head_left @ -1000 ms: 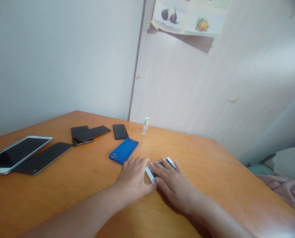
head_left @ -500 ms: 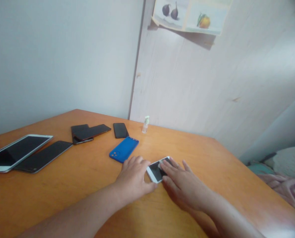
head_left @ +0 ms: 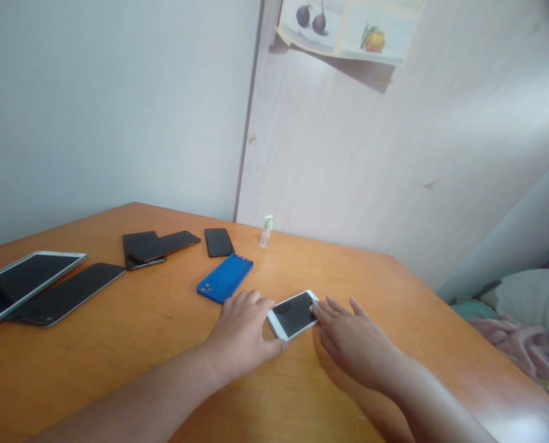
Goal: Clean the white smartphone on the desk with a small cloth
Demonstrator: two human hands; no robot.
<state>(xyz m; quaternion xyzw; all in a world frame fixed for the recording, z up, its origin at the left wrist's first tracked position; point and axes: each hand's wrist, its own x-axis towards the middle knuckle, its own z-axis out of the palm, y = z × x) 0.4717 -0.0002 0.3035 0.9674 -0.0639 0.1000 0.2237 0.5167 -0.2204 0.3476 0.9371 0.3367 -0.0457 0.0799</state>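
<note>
A white phone [head_left: 295, 314] with a dark screen lies face up on the wooden table. My left hand [head_left: 241, 329] grips its left end between thumb and fingers. At its right end is my right hand [head_left: 348, 332], fingers together over a small white wad [head_left: 313, 305] that looks like tissue or cloth, mostly hidden beneath them. Just beyond my left hand lies a blue phone case [head_left: 225, 278], camera cutout toward me.
A small clear pump bottle [head_left: 266, 231] stands near the table's back edge. A black phone [head_left: 219, 242] lies behind the case. Further left are two overlapping dark phones [head_left: 168, 245], a long dark phone [head_left: 71, 294] and a white tablet [head_left: 29, 277]. Bedding [head_left: 523, 338] is beyond the right edge.
My right hand has slid right across the screen to the phone's right end with the white wad, uncovering more screen. My left hand keeps its grip. The view has shifted slightly.
</note>
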